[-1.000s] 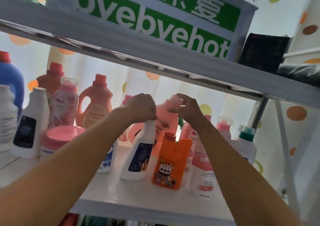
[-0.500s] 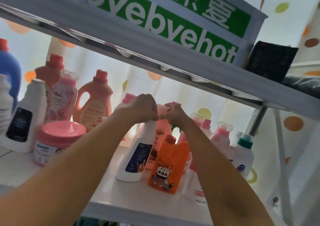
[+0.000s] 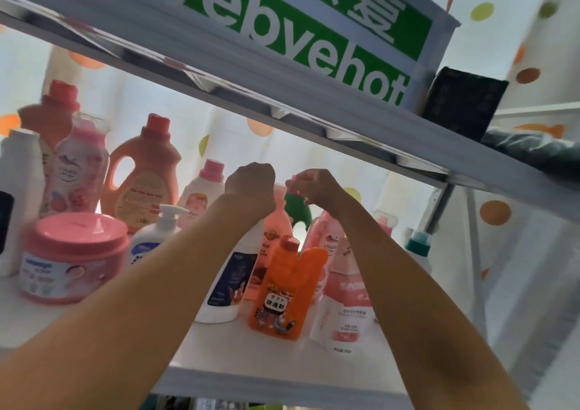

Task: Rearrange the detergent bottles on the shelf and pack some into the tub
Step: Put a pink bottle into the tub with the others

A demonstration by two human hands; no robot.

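Both hands up at shelf [image 3: 282, 359] level. Left hand [image 3: 251, 187] grip is a closed fist on the top of the white bottle [image 3: 233, 279], which stands on the shelf right below it. Right hand [image 3: 317, 187] grip pinches a pink cap [image 3: 293, 180] of the salmon bottle [image 3: 276, 230] just behind the white one. Orange bottle [image 3: 282, 287] stands below and between both grips, untouched. Pink tub [image 3: 73, 257] sits well left of the left grip.
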